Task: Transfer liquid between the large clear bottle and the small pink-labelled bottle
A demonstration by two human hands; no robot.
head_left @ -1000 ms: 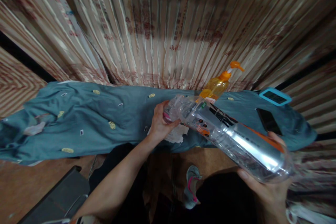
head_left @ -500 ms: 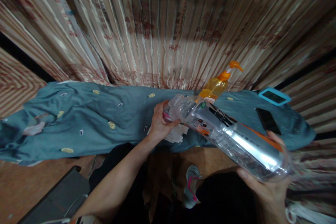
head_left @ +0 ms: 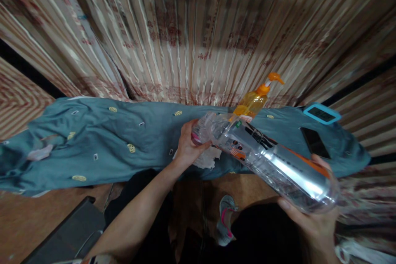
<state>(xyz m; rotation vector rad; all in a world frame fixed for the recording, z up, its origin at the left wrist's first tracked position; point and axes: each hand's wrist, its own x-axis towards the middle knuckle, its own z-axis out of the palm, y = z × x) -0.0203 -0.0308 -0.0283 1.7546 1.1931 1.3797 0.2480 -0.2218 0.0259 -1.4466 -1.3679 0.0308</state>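
The left hand point(head_left: 189, 145) is curled around a clear plastic piece point(head_left: 206, 127). The thumb reaches along the near side, and the fingers bend around the far side, so the hand is closed on it and not spread flat. A bit of pink shows by the palm. The plastic piece is at the narrow end of a big clear bottle point(head_left: 280, 165), but I can't tell if the two are joined or just touching.

The right hand point(head_left: 314, 220) holds the fat bottom end of the big bottle. Its thumb is on the near side, and a fingertip peeks out on the far side. This hand is open wide enough to go around the bottle, and it is pressed on it. The rest of its fingers are hidden.

The big bottle is tipped on a slant, with a shiny silver and orange label. It is up over the counter point(head_left: 154, 136), which has a blue-green cloth on it. Torn white paper point(head_left: 208, 159) is below the left hand. Behind the big bottle is a yellow pump bottle point(head_left: 252, 102). A black phone point(head_left: 314, 142) and a blue-edged clock point(head_left: 322, 114) lie on the right.
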